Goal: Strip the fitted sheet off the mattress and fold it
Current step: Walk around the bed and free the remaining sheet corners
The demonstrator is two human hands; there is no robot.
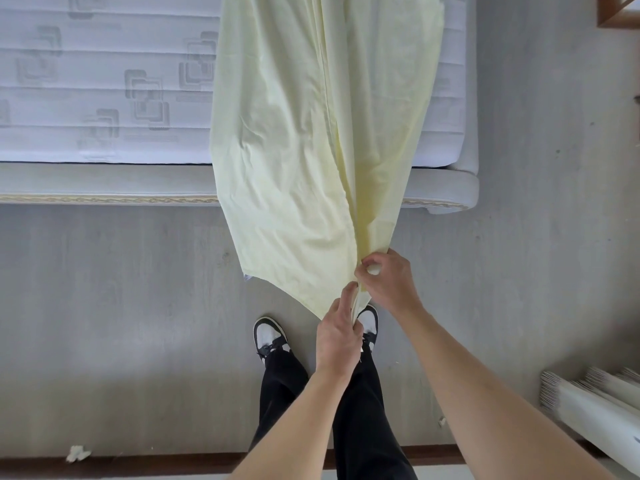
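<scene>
Both hands, left hand (337, 336) and right hand (388, 277), pinch the fitted sheet (294, 150) corner; fingertips hidden in folds, its far end cut off over the mattress (104, 98).

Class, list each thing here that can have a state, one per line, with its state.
Fitted sheet: off the mattress, folded lengthwise, end held up.
Mattress: bare.
Left hand: grips the sheet's end.
Right hand: pinches the sheet's end.
</scene>
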